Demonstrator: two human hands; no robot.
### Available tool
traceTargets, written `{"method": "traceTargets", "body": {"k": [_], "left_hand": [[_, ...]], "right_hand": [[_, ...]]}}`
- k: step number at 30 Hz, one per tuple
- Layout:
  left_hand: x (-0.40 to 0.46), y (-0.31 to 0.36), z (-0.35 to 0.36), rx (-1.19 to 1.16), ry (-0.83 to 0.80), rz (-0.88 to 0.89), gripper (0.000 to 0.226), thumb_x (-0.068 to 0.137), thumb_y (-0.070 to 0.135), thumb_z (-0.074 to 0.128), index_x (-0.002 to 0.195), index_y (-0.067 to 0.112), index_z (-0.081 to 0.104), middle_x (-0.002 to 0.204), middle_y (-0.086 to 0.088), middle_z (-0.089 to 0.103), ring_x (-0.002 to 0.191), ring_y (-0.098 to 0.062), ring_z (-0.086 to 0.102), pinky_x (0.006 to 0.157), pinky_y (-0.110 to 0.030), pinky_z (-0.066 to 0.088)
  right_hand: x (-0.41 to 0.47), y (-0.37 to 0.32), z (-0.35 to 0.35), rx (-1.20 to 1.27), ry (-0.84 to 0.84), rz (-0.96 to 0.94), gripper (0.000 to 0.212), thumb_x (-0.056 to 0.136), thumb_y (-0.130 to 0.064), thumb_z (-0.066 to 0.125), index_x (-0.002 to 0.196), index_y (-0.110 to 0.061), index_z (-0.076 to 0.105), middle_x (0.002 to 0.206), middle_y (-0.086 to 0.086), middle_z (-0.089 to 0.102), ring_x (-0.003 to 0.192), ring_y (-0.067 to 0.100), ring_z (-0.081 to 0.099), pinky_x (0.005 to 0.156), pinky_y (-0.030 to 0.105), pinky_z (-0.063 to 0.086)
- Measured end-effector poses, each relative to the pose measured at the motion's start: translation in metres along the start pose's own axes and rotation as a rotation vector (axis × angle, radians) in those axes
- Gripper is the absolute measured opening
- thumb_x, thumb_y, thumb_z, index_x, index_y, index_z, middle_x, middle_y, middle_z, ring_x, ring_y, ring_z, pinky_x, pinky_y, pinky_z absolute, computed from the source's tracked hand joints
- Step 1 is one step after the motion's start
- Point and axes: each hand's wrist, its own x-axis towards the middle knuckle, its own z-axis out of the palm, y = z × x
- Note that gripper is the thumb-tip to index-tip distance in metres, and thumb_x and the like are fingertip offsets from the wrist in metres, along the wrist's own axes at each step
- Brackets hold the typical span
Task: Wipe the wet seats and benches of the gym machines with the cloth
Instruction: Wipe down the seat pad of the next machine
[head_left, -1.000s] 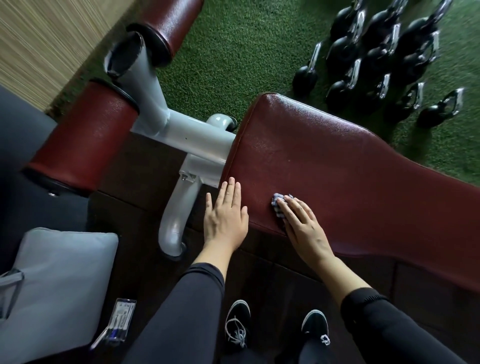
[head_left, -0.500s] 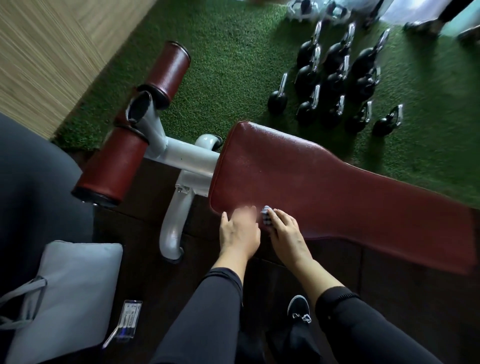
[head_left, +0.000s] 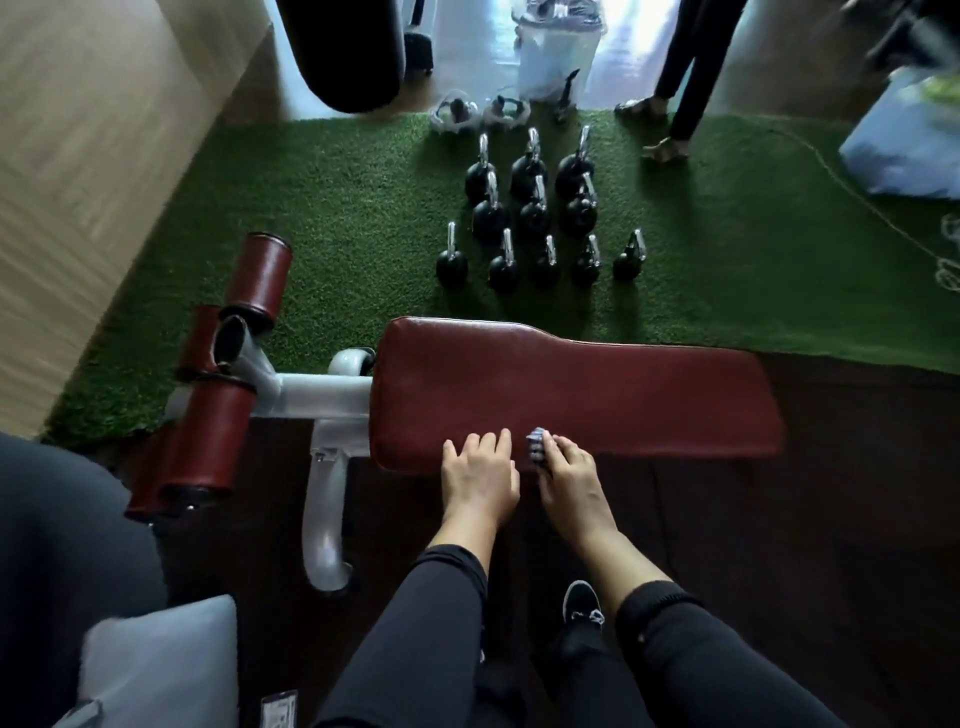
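A dark red padded bench (head_left: 571, 389) lies across the middle of the view on a white metal frame (head_left: 322, 400). My left hand (head_left: 480, 478) rests flat on the bench's near edge with its fingers straight. Right beside it, my right hand (head_left: 569, 480) holds a small blue-and-white checked cloth (head_left: 536, 446) against the same edge. Only a bunched bit of the cloth shows past my fingers. Both arms wear black sleeves.
Red roller pads (head_left: 208, 431) stand at the bench's left end. Several black kettlebells (head_left: 535, 218) sit on green turf (head_left: 337, 208) beyond it. A person's legs (head_left: 685, 78) stand at the far edge. A grey bag (head_left: 161, 670) lies at the lower left, a black punching bag (head_left: 343, 52) hangs above.
The view has pulled back and up, so the whole bench shows. Both hands have slid right along the near edge and stay side by side, the cloth still under my right hand.
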Motion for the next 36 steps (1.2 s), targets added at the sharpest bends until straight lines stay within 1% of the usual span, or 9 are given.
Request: {"method": "traceTargets", "body": {"k": [8,11,13,15,21,25,28,32,36], "left_hand": [[-0.014,0.085,-0.017,0.120,-0.115,0.222,0.054,0.100,0.034,0.036,0.150,0.016,0.027,0.145,0.000,0.043,0.134,-0.020,0.038,0.112,-0.045,0.025],[-0.020,0.133,-0.016,0.161,-0.140,0.324,0.050,0.099,0.030,0.036,0.147,0.017,0.031,0.142,0.000,0.045,0.132,-0.021,0.040,0.109,-0.044,0.026],[-0.026,0.167,-0.014,0.194,-0.148,0.389,0.049,0.099,0.029,0.036,0.146,0.018,0.032,0.141,0.000,0.046,0.131,-0.021,0.041,0.109,-0.044,0.027],[-0.035,0.204,-0.008,0.213,-0.161,0.452,0.047,0.098,0.029,0.036,0.144,0.018,0.035,0.139,0.000,0.048,0.130,-0.021,0.042,0.106,-0.043,0.031],[-0.077,0.325,0.014,0.263,-0.155,0.716,0.045,0.098,0.029,0.037,0.142,0.017,0.038,0.135,-0.001,0.052,0.127,-0.022,0.045,0.096,-0.040,0.038],[-0.113,0.397,0.034,0.302,-0.175,0.880,0.044,0.098,0.028,0.037,0.140,0.018,0.039,0.133,0.000,0.053,0.125,-0.022,0.047,0.092,-0.039,0.039],[-0.141,0.440,0.049,0.350,-0.207,0.999,0.043,0.098,0.029,0.036,0.140,0.018,0.039,0.133,-0.001,0.053,0.125,-0.023,0.047,0.091,-0.039,0.039],[-0.160,0.491,0.065,0.397,-0.238,1.126,0.043,0.099,0.031,0.037,0.140,0.019,0.039,0.132,0.000,0.054,0.124,-0.021,0.048,0.091,-0.037,0.040],[-0.155,0.544,0.078,0.423,-0.275,1.190,0.043,0.098,0.032,0.038,0.140,0.020,0.038,0.134,0.001,0.052,0.126,-0.020,0.046,0.093,-0.037,0.038]], "right_hand": [[-0.041,0.038,-0.067,-0.024,0.051,0.240,0.054,0.087,-0.007,0.056,0.139,-0.002,0.044,0.136,0.020,0.048,0.119,0.040,0.047,0.099,0.047,0.042],[-0.061,0.073,-0.088,-0.023,0.124,0.333,0.055,0.080,-0.006,0.062,0.133,0.001,0.050,0.126,0.023,0.056,0.110,0.044,0.055,0.090,0.051,0.048],[-0.079,0.099,-0.106,-0.027,0.156,0.405,0.054,0.081,-0.008,0.062,0.132,0.001,0.050,0.124,0.021,0.057,0.110,0.043,0.056,0.091,0.050,0.048],[-0.102,0.123,-0.128,-0.055,0.171,0.475,0.053,0.087,-0.013,0.058,0.137,-0.002,0.045,0.130,0.017,0.053,0.117,0.038,0.051,0.097,0.046,0.044],[-0.184,0.194,-0.191,-0.056,0.266,0.719,0.053,0.096,-0.021,0.047,0.145,-0.008,0.034,0.141,0.011,0.043,0.119,0.033,0.045,0.099,0.041,0.042],[-0.239,0.231,-0.219,0.019,0.331,0.897,0.061,0.094,-0.039,0.021,0.147,-0.010,0.029,0.146,0.011,0.037,0.125,0.031,0.040,0.103,0.038,0.035],[-0.277,0.255,-0.230,0.056,0.368,1.010,0.052,0.100,-0.027,0.035,0.149,-0.014,0.024,0.150,0.006,0.030,0.131,0.027,0.033,0.107,0.035,0.032],[-0.309,0.288,-0.237,0.028,0.423,1.119,0.053,0.099,-0.022,0.040,0.149,-0.014,0.024,0.147,0.005,0.036,0.132,0.023,0.037,0.104,0.034,0.038],[-0.316,0.323,-0.256,0.081,0.451,1.228,0.054,0.098,-0.020,0.042,0.148,-0.017,0.024,0.147,0.002,0.035,0.132,0.023,0.036,0.105,0.034,0.036]]}}
